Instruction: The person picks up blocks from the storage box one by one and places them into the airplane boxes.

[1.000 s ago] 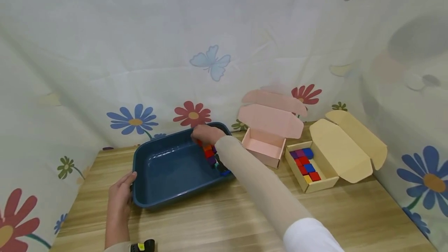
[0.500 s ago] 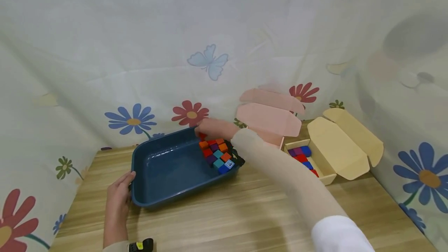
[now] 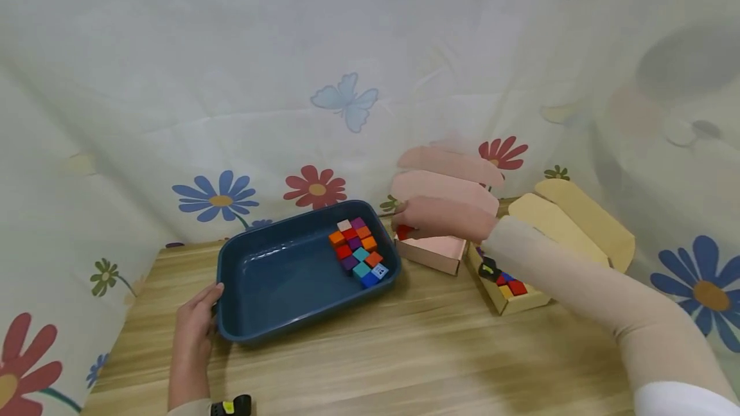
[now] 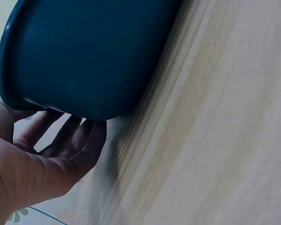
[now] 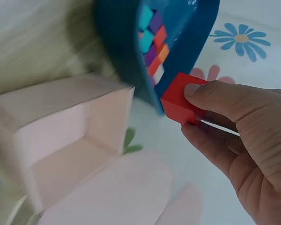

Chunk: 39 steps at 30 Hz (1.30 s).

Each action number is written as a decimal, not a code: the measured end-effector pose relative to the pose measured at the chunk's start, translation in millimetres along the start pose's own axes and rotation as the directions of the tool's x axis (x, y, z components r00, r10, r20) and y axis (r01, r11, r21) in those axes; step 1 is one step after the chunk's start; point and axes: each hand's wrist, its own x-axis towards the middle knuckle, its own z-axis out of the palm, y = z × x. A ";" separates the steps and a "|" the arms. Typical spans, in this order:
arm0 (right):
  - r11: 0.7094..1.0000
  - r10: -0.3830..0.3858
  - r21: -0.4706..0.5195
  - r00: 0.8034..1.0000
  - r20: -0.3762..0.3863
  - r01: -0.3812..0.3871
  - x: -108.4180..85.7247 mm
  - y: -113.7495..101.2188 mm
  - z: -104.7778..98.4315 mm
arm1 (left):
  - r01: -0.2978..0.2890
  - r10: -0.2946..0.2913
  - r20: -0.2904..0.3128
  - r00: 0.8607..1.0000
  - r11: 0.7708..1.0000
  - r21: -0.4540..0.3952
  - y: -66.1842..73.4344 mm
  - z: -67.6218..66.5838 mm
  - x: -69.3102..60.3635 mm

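A red block is pinched between thumb and fingers of my right hand in the right wrist view. In the head view that hand is over the left part of the pink box, the red block under its fingertips. My left hand holds the left end of the dark blue tray; the left wrist view shows its thumb at the rim and curled fingers against the tray's outer wall. Colored blocks lie together at the tray's right end.
Right of the pink box stands an open yellow box with several blocks, partly covered by my right forearm. Its raised lid leans to the right. A patterned cloth hangs behind the table.
My right hand has moved right, from the tray's far right corner to the pink box, carrying a red block. The tray's blocks are now uncovered. My left hand has stayed at the tray.
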 end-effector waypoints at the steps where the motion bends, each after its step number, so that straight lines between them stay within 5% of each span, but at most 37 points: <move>1: 1.000 0.006 0.007 1.000 -0.004 -0.006 -10.3 -0.2 -0.8 | 0.000 0.001 -0.003 1.000 1.000 0.007 0.3 -1.3 -0.5; 6: 0.981 0.039 0.190 0.999 0.029 -0.044 -55.7 1.6 9.4 | 0.000 0.000 -0.018 1.000 1.000 0.027 0.6 -2.9 -1.5; 15: 0.945 0.137 0.290 0.988 0.078 -0.154 -126.7 16.1 21.8 | 0.027 -0.026 -0.026 0.999 1.000 0.015 -2.9 -1.2 -0.1; 19: 0.912 0.192 0.327 0.962 0.192 -0.248 -146.0 21.9 26.5 | 0.024 -0.024 -0.011 1.000 1.000 0.002 -2.6 -2.1 -1.1; 24: 0.883 0.239 0.317 0.912 0.332 -0.347 -158.2 25.7 37.4 | 0.033 -0.033 -0.008 0.999 0.999 -0.004 -1.7 -3.6 -1.2; 32: 0.914 0.215 0.256 0.912 0.349 -0.314 -159.6 29.6 51.4 | 0.038 -0.038 -0.014 0.999 0.999 0.008 -1.7 -3.4 0.0; 39: 0.910 0.257 0.208 0.880 0.399 -0.360 -158.4 22.7 58.0 | 0.037 -0.037 0.021 0.999 0.999 0.008 0.0 1.9 0.1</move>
